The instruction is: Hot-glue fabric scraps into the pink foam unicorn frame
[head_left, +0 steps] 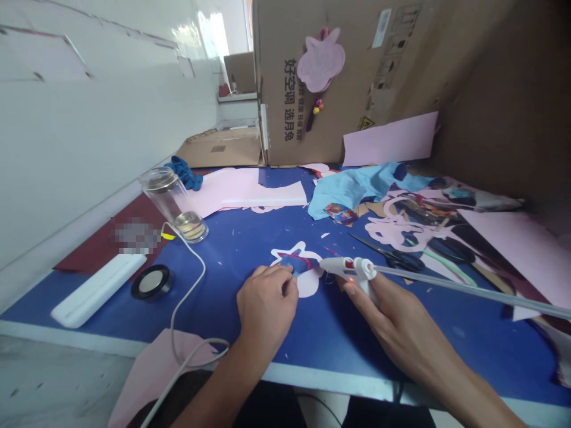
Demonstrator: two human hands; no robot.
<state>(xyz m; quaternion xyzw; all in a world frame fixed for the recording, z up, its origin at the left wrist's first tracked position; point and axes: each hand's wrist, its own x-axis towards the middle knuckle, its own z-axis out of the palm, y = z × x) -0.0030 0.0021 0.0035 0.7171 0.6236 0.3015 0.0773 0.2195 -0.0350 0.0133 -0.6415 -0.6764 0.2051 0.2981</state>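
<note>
My left hand point(266, 306) rests on the blue tabletop point(339, 339), its fingertips pinching a blue fabric piece point(297, 266) laid on a pale pink paper cutout point(307, 282). My right hand point(392, 321) grips a white hot glue gun point(345, 268), its nozzle pointing left at the blue piece's edge. A long translucent glue stick point(473, 288) extends right from the gun's rear. A thin white cord point(196, 285) curves across the table near my left hand.
A glass tumbler point(173, 205) lies tilted on pink paper sheets point(245, 193). Nearby are a white bar-shaped block point(98, 290) and a black tape roll point(151, 282). Black-handled scissors point(388, 252) and light blue paper scraps point(352, 190) lie right. A cardboard box point(339, 77) stands behind.
</note>
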